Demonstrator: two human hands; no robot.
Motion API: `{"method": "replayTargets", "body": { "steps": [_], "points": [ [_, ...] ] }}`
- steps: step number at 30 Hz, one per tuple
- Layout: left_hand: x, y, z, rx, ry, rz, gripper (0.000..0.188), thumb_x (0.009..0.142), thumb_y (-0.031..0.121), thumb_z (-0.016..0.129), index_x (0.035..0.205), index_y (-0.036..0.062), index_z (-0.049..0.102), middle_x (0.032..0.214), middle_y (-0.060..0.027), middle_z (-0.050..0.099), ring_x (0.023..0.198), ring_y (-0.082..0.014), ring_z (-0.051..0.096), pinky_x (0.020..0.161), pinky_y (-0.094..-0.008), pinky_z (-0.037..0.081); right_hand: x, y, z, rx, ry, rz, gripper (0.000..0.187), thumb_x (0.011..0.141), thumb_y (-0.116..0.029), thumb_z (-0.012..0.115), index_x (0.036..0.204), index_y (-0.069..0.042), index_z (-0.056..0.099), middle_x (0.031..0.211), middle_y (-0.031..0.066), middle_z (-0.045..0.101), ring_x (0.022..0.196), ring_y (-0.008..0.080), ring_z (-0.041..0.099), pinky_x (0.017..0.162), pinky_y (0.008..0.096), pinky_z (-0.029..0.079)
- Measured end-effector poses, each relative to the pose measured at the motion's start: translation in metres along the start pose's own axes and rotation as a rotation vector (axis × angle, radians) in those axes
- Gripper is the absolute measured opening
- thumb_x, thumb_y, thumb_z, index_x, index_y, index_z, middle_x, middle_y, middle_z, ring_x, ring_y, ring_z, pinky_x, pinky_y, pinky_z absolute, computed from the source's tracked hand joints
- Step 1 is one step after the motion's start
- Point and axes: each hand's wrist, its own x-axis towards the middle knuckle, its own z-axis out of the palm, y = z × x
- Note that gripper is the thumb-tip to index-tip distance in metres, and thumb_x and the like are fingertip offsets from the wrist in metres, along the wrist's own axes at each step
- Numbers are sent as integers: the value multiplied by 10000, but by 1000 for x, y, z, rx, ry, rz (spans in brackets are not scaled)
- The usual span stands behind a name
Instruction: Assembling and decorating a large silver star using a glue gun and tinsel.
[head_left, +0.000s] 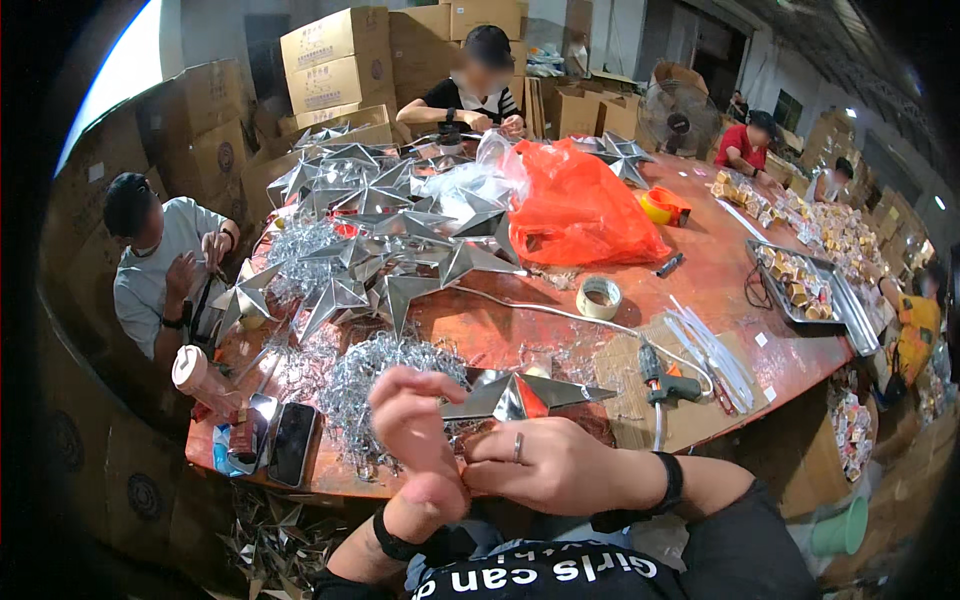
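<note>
My left hand (415,440) is raised over the near edge of the table, in front of a heap of silver tinsel (375,400). Its fingers curve loosely, apart from the thumb, and I see nothing in them. Beside it, my right hand (560,465), with a ring on one finger, is closed; its fingertips meet the left palm and are partly hidden, so what they hold cannot be made out. Just beyond the right hand lies a shiny silver star (515,397) with an orange-red reflection. One of its points extends to the right.
Many silver stars (400,220) and a red plastic bag (580,205) cover the table's far side. Tape (598,298), a glue gun (665,378) and white glue sticks (710,350) lie rightward. A cup (205,380) and phone (292,445) stand left. Several people work around.
</note>
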Motion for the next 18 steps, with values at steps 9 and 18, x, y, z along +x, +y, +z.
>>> {"method": "replayTargets", "body": {
  "steps": [9, 18],
  "points": [
    [-31, -3, -11, 97, -388, 165, 925, 722, 912, 378, 1163, 102, 449, 1075, -120, 369, 759, -213, 484, 604, -341, 449, -25, -2, -7, 6, -90, -64, 152, 800, -153, 665, 927, -73, 643, 1015, 61, 606, 763, 227, 641, 588, 338, 542],
    [-39, -2, -11, 206, -475, 291, 921, 719, 889, 437, 1169, 87, 474, 1002, -103, 383, 750, -184, 475, 576, -330, 401, -39, -6, -6, 113, -60, 81, 141, 752, -193, 741, 839, -106, 672, 1017, 37, 600, 807, 235, 639, 623, 351, 544]
  ]
}}
